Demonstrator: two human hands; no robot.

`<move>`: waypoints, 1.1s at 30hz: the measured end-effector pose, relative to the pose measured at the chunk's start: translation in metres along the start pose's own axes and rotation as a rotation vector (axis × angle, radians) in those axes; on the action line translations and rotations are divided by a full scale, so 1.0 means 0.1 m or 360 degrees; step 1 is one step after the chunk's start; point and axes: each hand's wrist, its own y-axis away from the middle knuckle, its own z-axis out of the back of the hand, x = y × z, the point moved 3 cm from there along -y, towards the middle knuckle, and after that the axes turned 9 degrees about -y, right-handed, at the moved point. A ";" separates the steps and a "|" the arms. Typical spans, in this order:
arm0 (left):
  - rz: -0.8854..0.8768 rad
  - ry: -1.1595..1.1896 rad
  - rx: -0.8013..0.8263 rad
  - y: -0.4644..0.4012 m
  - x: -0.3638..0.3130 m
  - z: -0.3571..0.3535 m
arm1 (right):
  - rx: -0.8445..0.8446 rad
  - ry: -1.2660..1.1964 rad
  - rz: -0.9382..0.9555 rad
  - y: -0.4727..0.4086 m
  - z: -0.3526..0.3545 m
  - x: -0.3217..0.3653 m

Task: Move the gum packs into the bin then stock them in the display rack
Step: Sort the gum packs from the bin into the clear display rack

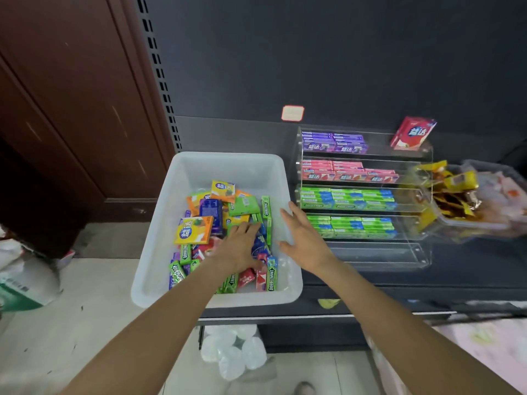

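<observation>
I see my left hand (241,246) down inside the white plastic bin (171,223), palm down on the loose gum packs (199,223), fingers bent over the pile; I cannot tell whether its grip has closed on any one pack. My right hand (305,240) hovers over the bin's right rim, fingers spread and straight, holding nothing. The bin sits on the dark shelf (470,275), just left of the clear acrylic display rack (422,252). The packs in the bin lie jumbled: green Doublemint sticks, yellow-orange flat packs, a dark blue one, some red ones. The rack's tiers are already lined with rows of packs: purple on top, pink below, then two green-and-blue tiers. A red pack (413,134) leans tilted at the top tier's right end. Right of the rack, a clear tray (484,223) holds yellow-wrapped sweets. Below the shelf, white bundles (231,354) lie on the floor.
</observation>
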 end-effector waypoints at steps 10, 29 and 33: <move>0.0296 0.0798 -0.0266 -0.04 0.14 0.15 | 0.0017 -0.0052 -0.0006 -0.01 -0.01 -0.03; 0.0392 0.1001 -0.0755 0.52 0.34 0.45 | 0.0562 0.0697 0.0315 -0.22 -0.18 0.41; 0.0427 0.1050 -0.0733 0.57 0.41 0.41 | 0.0594 0.0995 0.0352 -0.28 -0.28 0.39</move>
